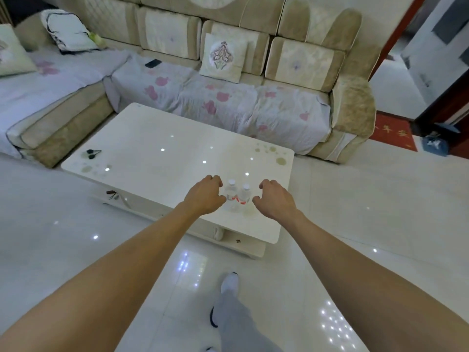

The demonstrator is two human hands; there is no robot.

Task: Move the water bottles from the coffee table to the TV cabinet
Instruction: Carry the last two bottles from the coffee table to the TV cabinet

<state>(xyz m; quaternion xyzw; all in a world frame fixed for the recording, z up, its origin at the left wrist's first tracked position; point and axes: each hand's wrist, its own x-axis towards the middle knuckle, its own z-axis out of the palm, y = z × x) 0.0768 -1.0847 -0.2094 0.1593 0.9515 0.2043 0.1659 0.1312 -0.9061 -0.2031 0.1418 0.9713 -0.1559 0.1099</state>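
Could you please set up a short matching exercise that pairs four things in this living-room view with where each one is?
Things:
1. water bottles
2. dark phone
3. flower-embroidered cushion
4. red mat

Places:
A. on the floor by the doorway
B. leaning against the sofa back
C. lying flat on the sofa seat
D. on the coffee table, between the left hand and right hand

Pairs: 1-D, 2-C, 3-B, 4-A
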